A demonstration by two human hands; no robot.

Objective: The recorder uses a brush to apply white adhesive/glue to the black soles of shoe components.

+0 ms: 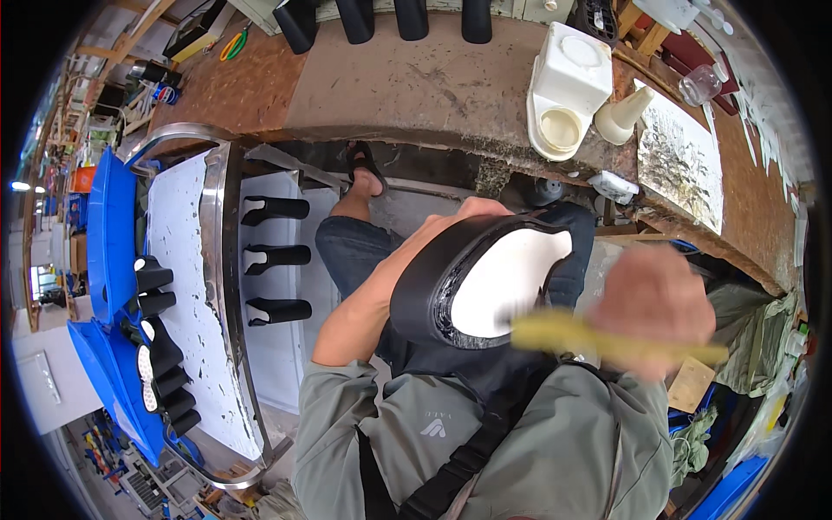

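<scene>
While the left grip (pixel 472 211) curls round a black boot upper (pixel 485 290), the right grip (pixel 654 308) clutches probably a yellow brush (pixel 563 332); the shirt (pixel 407 394) bears a white logo (pixel 433 428).

At 6 o'clock, the chest of my grey-green shirt (pixel 511 442) bears 1 pale angular emblem (pixel 432 428) and, just beside it, 1 short line of small pale letters. At 10 o'clock, near the end of the bench (pixel 381 87), 1 small blue can-like thing (pixel 166 94) shows a round red-and-white mark; any wording there is too small for me to read.
</scene>
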